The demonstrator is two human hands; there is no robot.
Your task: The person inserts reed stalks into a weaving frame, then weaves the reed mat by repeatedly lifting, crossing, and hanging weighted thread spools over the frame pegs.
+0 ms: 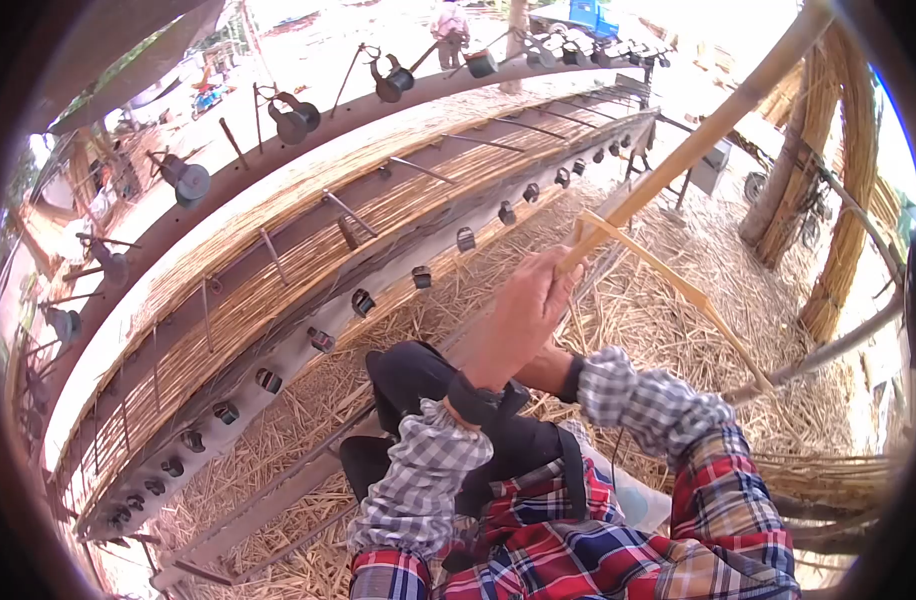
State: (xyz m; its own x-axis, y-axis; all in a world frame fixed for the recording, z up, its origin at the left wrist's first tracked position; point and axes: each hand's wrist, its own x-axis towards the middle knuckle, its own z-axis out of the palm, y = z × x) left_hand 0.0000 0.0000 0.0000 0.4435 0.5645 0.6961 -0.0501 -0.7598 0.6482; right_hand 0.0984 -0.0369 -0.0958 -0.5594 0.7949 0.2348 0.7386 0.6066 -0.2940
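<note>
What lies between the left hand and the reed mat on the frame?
In the head view, going from the left hand to the reed mat: strewn straw, then the near rail with its row of dark fittings.

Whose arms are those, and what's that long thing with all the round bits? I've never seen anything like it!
There's no robot here, just a person. One camera on their head looks forward and down, so you see their own arms. The left hand grips the lower end of a long pole. The right hand is mostly hidden behind it. The long thing is a frame with round, spool-like parts along one bar. Straw-like stalks lie along it, and loose straw covers much of the ground.
</note>
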